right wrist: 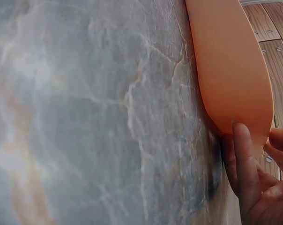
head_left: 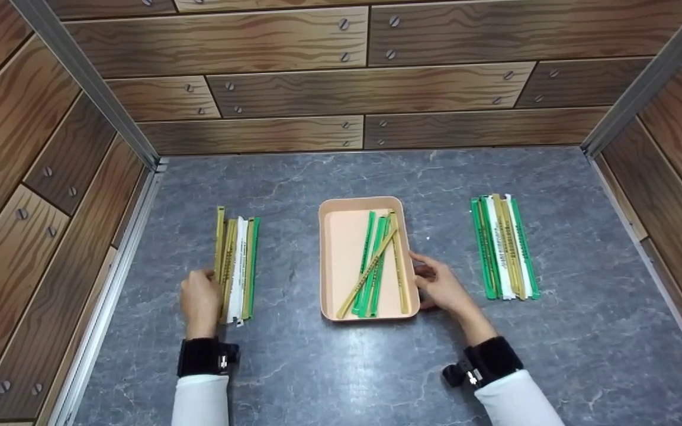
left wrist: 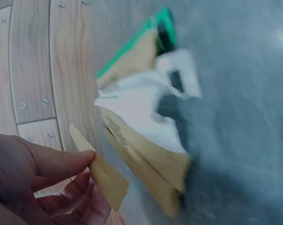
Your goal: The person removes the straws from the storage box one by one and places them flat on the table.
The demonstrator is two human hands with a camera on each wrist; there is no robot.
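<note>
My left hand (head_left: 200, 299) is at the left bundle and pinches a gold stick packet (head_left: 219, 248) between thumb and fingers. In the left wrist view this held packet (left wrist: 106, 183) stands tilted, apart from the others. Beside it lie more gold packets, a white packet (head_left: 237, 269) and a green packet (head_left: 254, 266). My right hand (head_left: 443, 290) touches the right side of a peach tray (head_left: 322, 260), its fingers (right wrist: 244, 154) against the outer wall. Inside the tray are several green packets (head_left: 367, 266) and two gold packets (head_left: 401, 272), one lying diagonally across.
Another bundle of green, white and gold packets (head_left: 504, 245) lies to the right of the tray on the grey marbled table (head_left: 353, 367). Wood-patterned walls (head_left: 293, 94) with metal edges close in the back and both sides.
</note>
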